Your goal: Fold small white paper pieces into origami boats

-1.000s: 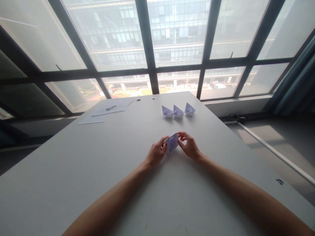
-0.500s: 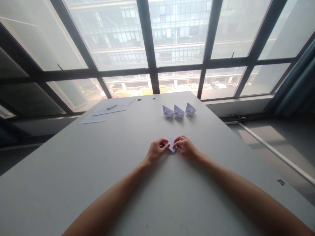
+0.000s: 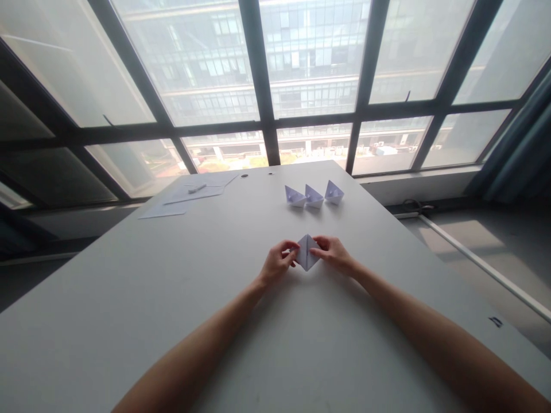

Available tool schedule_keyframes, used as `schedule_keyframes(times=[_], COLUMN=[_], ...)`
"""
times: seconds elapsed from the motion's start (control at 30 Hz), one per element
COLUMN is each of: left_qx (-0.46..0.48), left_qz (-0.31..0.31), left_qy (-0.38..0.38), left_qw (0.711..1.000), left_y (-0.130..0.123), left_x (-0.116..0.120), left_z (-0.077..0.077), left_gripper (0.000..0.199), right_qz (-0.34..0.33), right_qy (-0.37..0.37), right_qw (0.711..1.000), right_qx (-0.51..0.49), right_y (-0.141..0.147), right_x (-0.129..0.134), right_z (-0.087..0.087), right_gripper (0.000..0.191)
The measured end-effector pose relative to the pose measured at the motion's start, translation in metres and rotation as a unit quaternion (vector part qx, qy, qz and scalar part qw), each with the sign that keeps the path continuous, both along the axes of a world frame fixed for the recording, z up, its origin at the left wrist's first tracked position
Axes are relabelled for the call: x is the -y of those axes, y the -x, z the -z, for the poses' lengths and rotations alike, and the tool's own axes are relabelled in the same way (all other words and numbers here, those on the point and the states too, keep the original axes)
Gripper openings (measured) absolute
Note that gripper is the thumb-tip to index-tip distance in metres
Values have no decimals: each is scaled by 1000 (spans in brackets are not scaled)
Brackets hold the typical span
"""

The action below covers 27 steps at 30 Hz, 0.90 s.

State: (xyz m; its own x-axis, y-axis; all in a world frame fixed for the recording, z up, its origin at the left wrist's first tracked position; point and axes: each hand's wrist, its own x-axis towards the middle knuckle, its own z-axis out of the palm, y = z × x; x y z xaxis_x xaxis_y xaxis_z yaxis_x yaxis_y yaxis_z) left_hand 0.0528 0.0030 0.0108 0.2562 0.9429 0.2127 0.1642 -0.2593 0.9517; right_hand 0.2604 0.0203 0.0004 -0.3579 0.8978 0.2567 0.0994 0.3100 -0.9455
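Between my hands is a folded white paper (image 3: 307, 252), a diamond shape with a crease or slit running down its middle. My left hand (image 3: 279, 261) pinches its left corner between thumb and fingers. At the opposite corner my right hand (image 3: 333, 252) grips it, thumb on the near face and fingers behind. The paper seems held just over the table, tilted towards me. Beyond it stand three folded paper boats (image 3: 314, 198) in a row, the left two touching or nearly so.
The white table (image 3: 206, 355) reaches to the large windows. At its far left lie flat sheets of paper (image 3: 172, 209), with a small whitish item (image 3: 197, 189) on top. A dark mark (image 3: 495, 322) is near the right edge. A blue curtain (image 3: 508, 155) hangs at right.
The folded paper has been raised and turned to face me, so more of its diamond shows. My right hand has shifted slightly right. The boats stay put.
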Motion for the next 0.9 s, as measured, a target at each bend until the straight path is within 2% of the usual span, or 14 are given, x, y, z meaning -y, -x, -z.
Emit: schedule_keyframes(times=[0.17, 0.33, 0.47, 0.7, 0.9], left_qx=[-2, -70, -89, -56, -22], left_qz=[23, 75, 86, 81, 42], left_qy=[43, 26, 23, 40, 57], left_qw=[999, 994, 992, 994, 997], left_y=[1, -1, -1, 0, -1], left_x=[1, 2, 1, 0, 1], left_z=[1, -3, -1, 1, -4], left_gripper=[51, 41, 44, 43, 45], right_qz=[-25, -19, -41, -49, -26], right_qy=[5, 3, 2, 21, 24], right_qw=[998, 997, 995, 995, 998], right_qx=[53, 70, 89, 82, 53], right_y=[-1, 2, 0, 0, -1], right_x=[5, 5, 5, 8, 8], right_z=[-8, -4, -5, -11, -11], right_gripper=[26, 40, 41, 43, 44])
